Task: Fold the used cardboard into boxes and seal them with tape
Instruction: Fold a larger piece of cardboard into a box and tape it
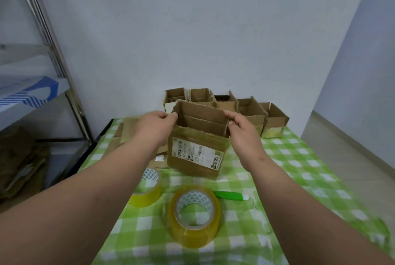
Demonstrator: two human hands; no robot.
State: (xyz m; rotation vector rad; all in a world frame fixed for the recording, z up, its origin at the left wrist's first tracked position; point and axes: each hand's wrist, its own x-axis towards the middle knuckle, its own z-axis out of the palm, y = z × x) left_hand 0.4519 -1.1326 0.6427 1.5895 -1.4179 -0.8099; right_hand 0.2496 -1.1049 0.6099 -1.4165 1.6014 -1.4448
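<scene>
Nearest, a large tape roll (194, 212) stands tilted on the green-checked tablecloth (299, 168). A second tape roll (147, 187) lies to its left, partly behind the left forearm. A green-handled cutter (229, 195) lies just right of the large roll.

Mid-table: an open cardboard box (197, 136) stands upright, top flaps raised, printed shipping label facing the camera. Left hand (155, 124) pinches the box's upper left flap edge between thumb and fingers. Right hand (242, 128) grips the upper right edge, fingers curled over the corner.

Left of the box, flattened cardboard pieces (126, 134) lie on the cloth, partly hidden by the left arm.

Far edge: a row of assembled open boxes (252, 111) stands against the white wall (192, 29). A metal shelf rack (49, 36) stands at far left.
</scene>
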